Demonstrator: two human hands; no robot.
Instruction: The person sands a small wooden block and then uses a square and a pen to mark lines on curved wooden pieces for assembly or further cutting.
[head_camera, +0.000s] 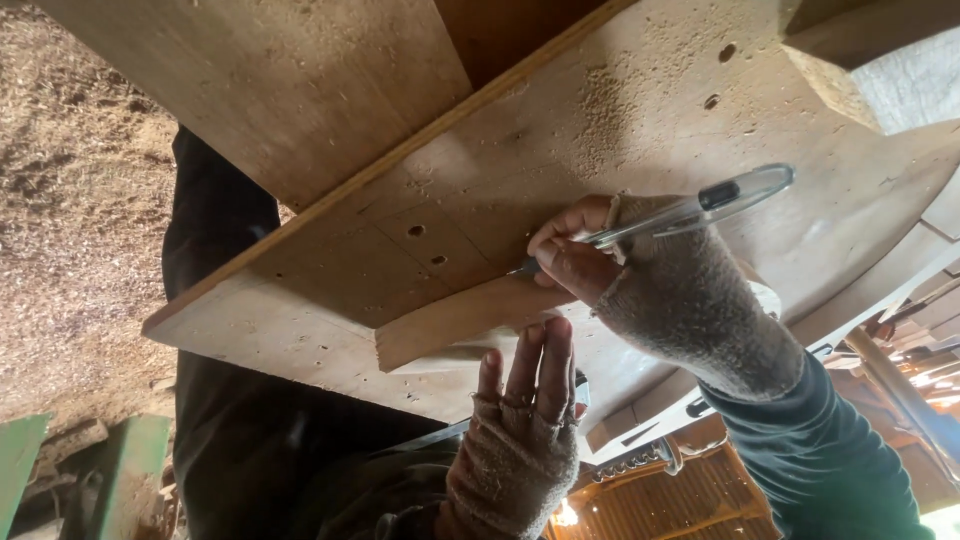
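Our right hand (640, 270) has its grip pinched round a clear pen (690, 208), tip down on the plywood panel (560, 130) right where the small wood block (450, 325) meets it. Our left hand (520, 420) holds nothing: fingers flat, bracing the block's lower edge from 6 o'clock.

Risks as we judge them:
- Block is only finger-braced; a nudge from the pen could shift it and skew the line.
- Sawdust on the panel may make the tip skip.
- Fingerless glove cuffs sit near the tip and could smudge or hide the mark.

Room: panel runs on toward 1 o'clock, open. At 11 o'clock an upright board (280, 80) walls us in. Panel edge drops off at 8 o'clock, sawdust floor (70, 200) beyond.
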